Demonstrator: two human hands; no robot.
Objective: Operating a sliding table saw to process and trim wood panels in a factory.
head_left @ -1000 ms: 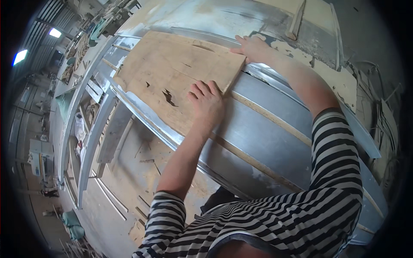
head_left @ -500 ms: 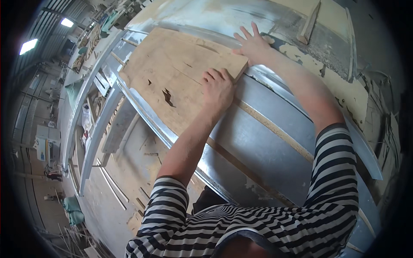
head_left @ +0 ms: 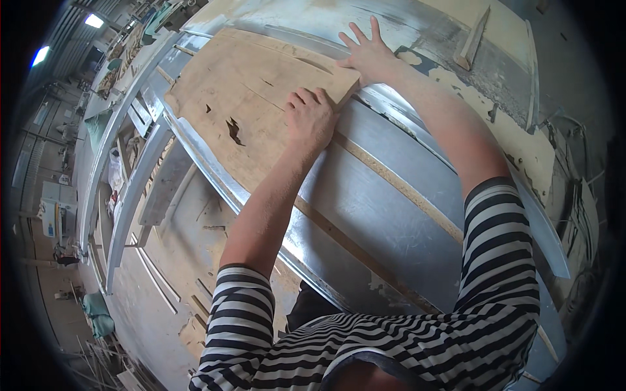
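A broad tan wooden board, with a long crack and several dark holes, lies across the slatted metal-topped bench. My left hand is on the board near its right end, fingers curled and pressed together against the wood; its thumb is hidden. At the board's far right corner, my right hand has its fingers spread out, the heel of the palm close against the end edge. Whether the palm presses on that edge I cannot tell.
Wooden strips run between the metal panels. Beyond my right arm, a wood block lies on a worn, peeling surface. Curved pale frames stand at the left, over a floor with scattered offcuts. A green bag sits further left.
The whole view has shifted, so board, bench and hands appear slightly further left and higher. Both hands keep nearly the same place on the board.
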